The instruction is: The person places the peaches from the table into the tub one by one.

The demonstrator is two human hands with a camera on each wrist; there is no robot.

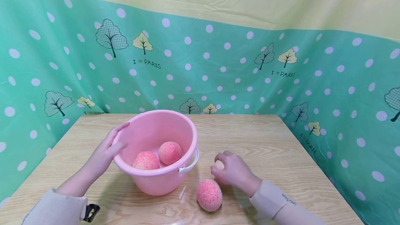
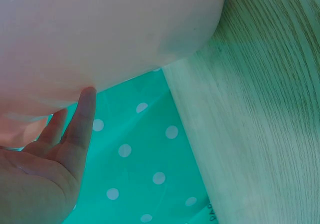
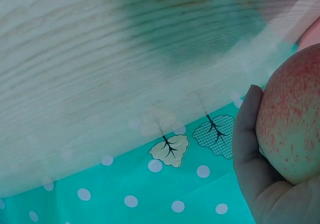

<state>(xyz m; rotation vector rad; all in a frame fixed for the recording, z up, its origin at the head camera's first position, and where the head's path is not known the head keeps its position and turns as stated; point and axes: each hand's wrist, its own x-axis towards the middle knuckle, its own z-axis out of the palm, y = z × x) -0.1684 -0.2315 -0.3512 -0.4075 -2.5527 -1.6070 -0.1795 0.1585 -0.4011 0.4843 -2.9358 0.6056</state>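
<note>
A pink plastic bucket point(image 1: 159, 185) stands tilted toward me on the table, with two pink speckled peaches point(image 1: 169, 152) inside. At its left side my left hand point(image 1: 104, 152) holds the rim, the thumb over the edge and other fingers along the outer wall. In the left wrist view, fingertips touch the bucket wall point(image 2: 125, 33). To the right of the bucket, my right hand point(image 1: 235, 171) grips a peach point(image 1: 219, 164) low over the table; its red-flecked, pale-bottomed skin point(image 3: 292, 119) shows in the right wrist view. Another peach point(image 1: 209, 195) lies just in front of that hand.
The bucket's white handle point(image 1: 189, 164) hangs down on its right side. A light wood table point(image 1: 250, 131) carries everything. Green dotted cloth point(image 1: 218, 79) with printed trees hangs behind it and along both sides.
</note>
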